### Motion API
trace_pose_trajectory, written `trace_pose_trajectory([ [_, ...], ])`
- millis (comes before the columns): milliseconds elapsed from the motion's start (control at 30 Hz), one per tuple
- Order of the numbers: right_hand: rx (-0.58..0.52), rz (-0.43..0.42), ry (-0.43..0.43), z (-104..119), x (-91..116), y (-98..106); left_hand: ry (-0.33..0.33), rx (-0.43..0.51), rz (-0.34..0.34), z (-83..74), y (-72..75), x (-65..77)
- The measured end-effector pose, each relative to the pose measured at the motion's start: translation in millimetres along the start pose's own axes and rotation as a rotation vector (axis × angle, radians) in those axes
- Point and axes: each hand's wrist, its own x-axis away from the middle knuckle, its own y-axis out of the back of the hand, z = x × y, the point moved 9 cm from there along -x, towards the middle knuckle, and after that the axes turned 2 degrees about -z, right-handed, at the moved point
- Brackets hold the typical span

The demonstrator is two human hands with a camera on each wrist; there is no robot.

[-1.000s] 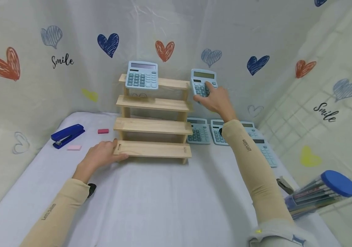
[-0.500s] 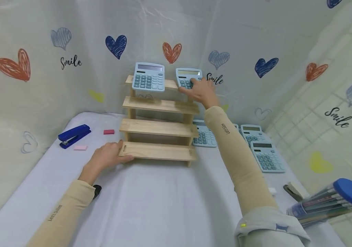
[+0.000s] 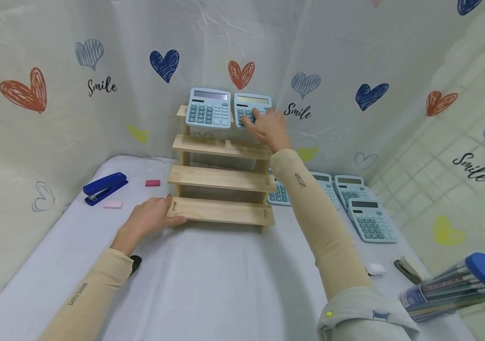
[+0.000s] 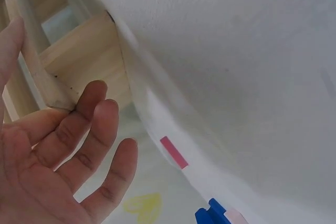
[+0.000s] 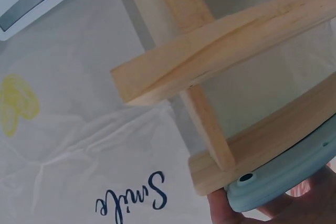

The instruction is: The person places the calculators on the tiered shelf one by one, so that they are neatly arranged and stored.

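The right hand [image 3: 268,129] holds a pale-blue calculator [image 3: 248,103] by its lower right part at the top shelf [image 3: 181,112], just beside a second calculator [image 3: 209,108]. The left hand [image 3: 148,216] grips the left end of the bottom shelf [image 3: 221,211] of the four-tier wooden rack [image 3: 221,178]. Brace the rack, align both lower edges, and release only after stable seating. Rack: flat, visibly grained slats. Calculators: smooth-looking, rounded corners.

Calculator [image 3: 247,105] in the right hand [image 3: 270,128]: pale blue, darker teal keys [image 3: 241,112]. Rack [image 3: 221,178] gripped by the left hand [image 3: 148,217]: light tan wood grain. Left of that grip: blue stapler [image 3: 106,185], crimson block [image 3: 153,183], pink block [image 3: 113,205]. Behind both: whitish backdrop [image 3: 206,45], red, blue, yellow hearts [image 3: 164,65].
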Motion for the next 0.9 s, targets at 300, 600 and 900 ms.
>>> trace_pose_trajectory([
  [300,-0.069,-0.032,0.002,-7.4,9.5,2.8,0.002,0.0,0.011,-3.0,-0.5,-0.9],
  [600,-0.148,-0.088,-0.079,-102.5,55.8,-4.8,-0.009,0.005,0.012,-3.4,4.7,2.2],
  [900,-0.114,0.156,-0.276,-255.8,142.9,-57.7,-0.039,0.013,0.024,-4.9,1.2,2.2],
])
